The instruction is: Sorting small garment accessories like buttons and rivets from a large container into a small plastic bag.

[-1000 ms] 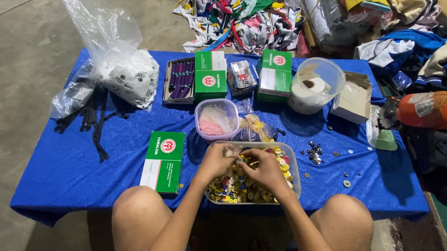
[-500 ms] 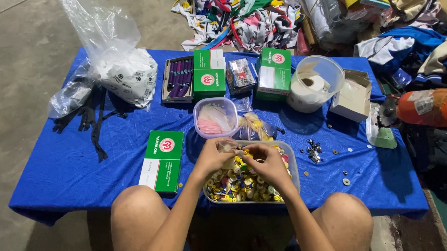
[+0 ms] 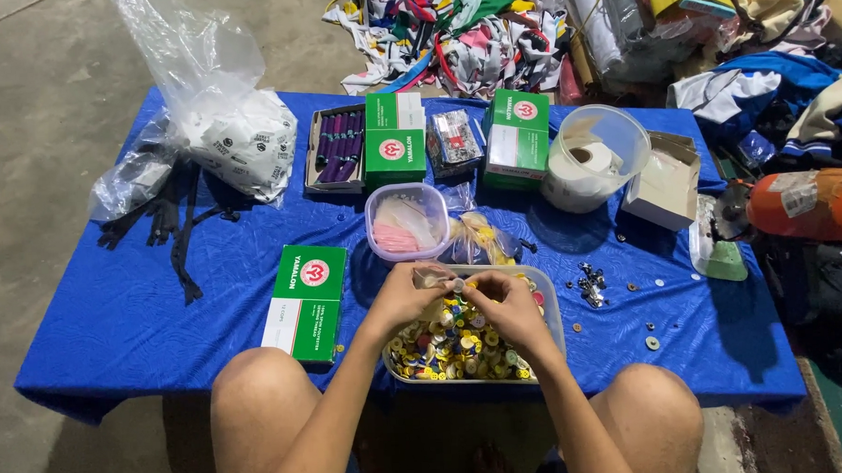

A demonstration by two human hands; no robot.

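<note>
Step in hand, by my read: sorting or picking small pieces out of the tray of buttons (image 3: 462, 342), lower centre of the frame, on the blue table (image 3: 116, 322).

Left hand (image 3: 406, 295) and right hand (image 3: 503, 304) meet just above the tray's far rim. Left fingers are pinched together on a small clear piece (image 3: 432, 279); what it is, too small to tell. Right fingertips are closed on a small round button (image 3: 458, 285), touching or almost touching the left's piece. Both grips look tight, fingertip only.

Tray is full of mixed yellow, red, green and blue buttons, and sits between the person's 2 knees at the near table edge.

Around it:
- green and white box (image 3: 305, 301) just left of the tray
- small lidded tub with pink contents (image 3: 407, 223) just beyond the tray, small bag of yellow bits (image 3: 482, 239) beside it
- loose metal bits (image 3: 591, 285) right of the tray
- 2 more green boxes, a round clear tub (image 3: 595, 156) and a big plastic bag (image 3: 231, 140) along the upper part of the frame

Next move, my judgement: needs a fine fingertip hold and both hands kept over the tray, so a dropped piece lands back in it, not among the loose bits on the right.
</note>
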